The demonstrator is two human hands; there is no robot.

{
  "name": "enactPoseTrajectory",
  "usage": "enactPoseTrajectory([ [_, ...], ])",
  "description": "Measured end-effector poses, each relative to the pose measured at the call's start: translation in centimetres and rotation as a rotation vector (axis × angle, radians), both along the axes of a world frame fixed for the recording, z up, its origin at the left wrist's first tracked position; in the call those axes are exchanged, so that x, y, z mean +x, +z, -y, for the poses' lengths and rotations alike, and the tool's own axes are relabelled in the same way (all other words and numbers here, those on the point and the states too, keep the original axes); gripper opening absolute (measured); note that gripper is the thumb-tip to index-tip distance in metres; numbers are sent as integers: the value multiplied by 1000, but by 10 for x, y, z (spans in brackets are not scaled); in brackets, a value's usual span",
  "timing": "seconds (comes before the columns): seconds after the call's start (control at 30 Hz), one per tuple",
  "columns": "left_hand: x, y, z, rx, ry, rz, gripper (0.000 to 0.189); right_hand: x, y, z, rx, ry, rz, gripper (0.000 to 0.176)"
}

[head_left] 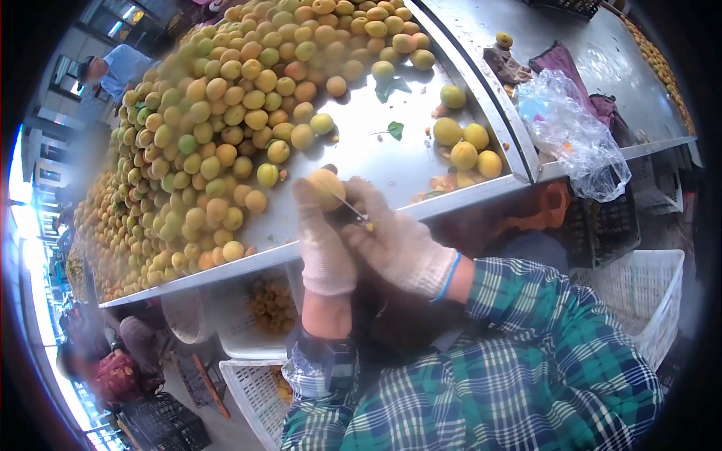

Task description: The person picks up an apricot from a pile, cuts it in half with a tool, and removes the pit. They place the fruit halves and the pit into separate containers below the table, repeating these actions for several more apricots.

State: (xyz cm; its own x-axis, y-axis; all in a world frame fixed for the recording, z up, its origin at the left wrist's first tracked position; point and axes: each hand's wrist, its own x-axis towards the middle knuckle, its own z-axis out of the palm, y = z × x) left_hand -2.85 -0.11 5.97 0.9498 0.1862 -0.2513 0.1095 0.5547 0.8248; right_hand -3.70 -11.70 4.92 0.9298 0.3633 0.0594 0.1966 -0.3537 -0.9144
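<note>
My left hand [325,244], in a pale knitted glove, is closed around a yellow-orange apricot [326,188] just in front of the metal table's edge. A thin metal tool [352,208] with a narrow, shiny shaft reaches to the fruit's right side. My right hand [402,248], gloved with a blue-edged cuff, is closed on this tool; its grip is hidden by my fingers. A small yellow bit lies near the tool's lower end. Beyond my hands, a big heap of apricots [218,135] covers the left of the tabletop.
Several apricots [464,155] sit in the table's right corner, near a green leaf [395,130]. A clear plastic bag [571,128] hangs over the neighbouring table's edge. White crates [256,395] stand below, with a white basket [654,286] at right. Other people are at the left.
</note>
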Motion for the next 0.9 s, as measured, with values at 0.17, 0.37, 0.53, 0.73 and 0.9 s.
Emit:
enactPoseTrajectory([
  [0.17, 4, 0, -15, 390, -15, 149, 63, 10, 11, 1, -121, 34, -51, 66],
  [0.37, 3, -7, -7, 225, 37, 63, 50, 4, 5, -8, -233, -5, -68, 67],
  [0.53, 1, -3, -6, 695, -118, 194, 52, 14, -7, 0, -131, -2, 54, 65],
  [0.73, 5, -26, -7, 419, -39, 216, 44, 12, -15, 2, -298, 51, 166, 73],
  [0.9, 13, 3, 14, 439, -188, 228, 60, 16, 21, 25, -391, -18, -3, 70],
])
